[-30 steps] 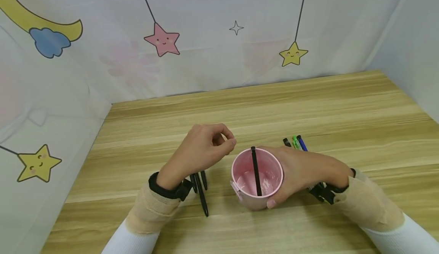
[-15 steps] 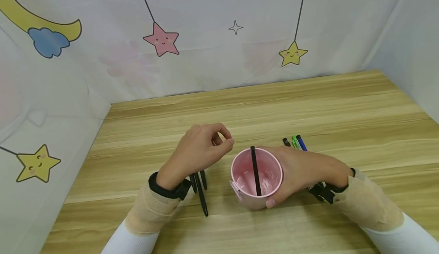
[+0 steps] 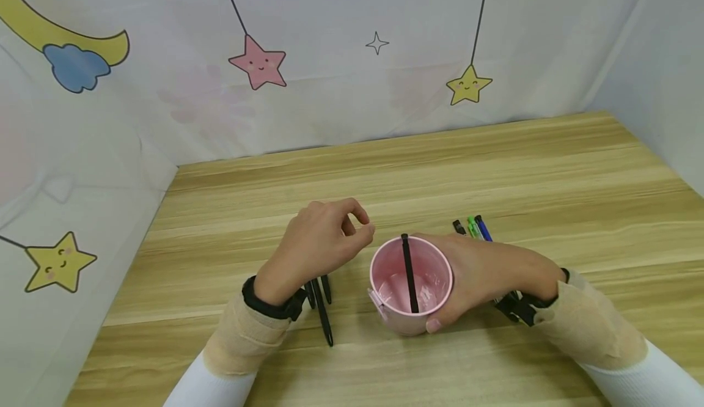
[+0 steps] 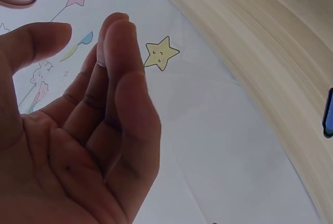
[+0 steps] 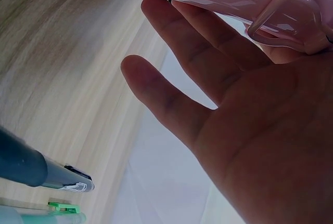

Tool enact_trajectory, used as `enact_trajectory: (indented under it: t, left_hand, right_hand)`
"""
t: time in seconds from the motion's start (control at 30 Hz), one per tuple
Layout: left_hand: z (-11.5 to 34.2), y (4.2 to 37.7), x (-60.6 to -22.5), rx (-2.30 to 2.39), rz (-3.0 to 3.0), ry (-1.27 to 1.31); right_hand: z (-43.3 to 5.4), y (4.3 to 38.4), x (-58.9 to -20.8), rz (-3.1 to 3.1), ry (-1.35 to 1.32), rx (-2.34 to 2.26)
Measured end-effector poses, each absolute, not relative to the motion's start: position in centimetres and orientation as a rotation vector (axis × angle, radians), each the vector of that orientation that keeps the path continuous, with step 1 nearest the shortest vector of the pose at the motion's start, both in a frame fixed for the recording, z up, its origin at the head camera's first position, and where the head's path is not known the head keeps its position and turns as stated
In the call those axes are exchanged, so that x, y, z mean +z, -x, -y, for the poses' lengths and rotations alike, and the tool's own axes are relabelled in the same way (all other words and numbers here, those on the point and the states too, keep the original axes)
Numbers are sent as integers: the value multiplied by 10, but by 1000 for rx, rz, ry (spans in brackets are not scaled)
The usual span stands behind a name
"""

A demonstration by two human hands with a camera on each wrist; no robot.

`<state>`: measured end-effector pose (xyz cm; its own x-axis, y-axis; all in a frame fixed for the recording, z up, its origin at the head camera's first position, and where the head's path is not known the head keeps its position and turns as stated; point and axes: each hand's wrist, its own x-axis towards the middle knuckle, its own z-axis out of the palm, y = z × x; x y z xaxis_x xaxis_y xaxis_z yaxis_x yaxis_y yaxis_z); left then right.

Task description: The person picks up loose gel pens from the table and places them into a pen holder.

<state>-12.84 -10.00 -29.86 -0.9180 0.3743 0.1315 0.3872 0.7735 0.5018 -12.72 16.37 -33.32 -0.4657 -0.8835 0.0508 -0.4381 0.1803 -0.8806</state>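
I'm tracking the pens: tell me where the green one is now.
In the head view, the green pen lies right of the pink cup, between a black pen and a blue pen, partly hidden by the right hand.

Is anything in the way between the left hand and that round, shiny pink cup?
No, nothing visible stands between the left hand and the round, shiny pink cup, just a gap. The slim black pens lie off to one side, not between them.

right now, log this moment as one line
right hand: holds pink cup; left hand: empty, beside cup; black pen: in cup; loose pens: on table
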Motion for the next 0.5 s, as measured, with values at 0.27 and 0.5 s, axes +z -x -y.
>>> enact_trajectory:
  t: [0.27, 0.5]
  left_hand:
    - [100, 129, -299, -738, 2966, 577]
    - [102, 129, -299, -646, 2984, 524]
  right_hand:
    - [-164, 126, -332, -1982, 1224, -1240]
    - [-164, 126, -333, -1981, 1234, -1238]
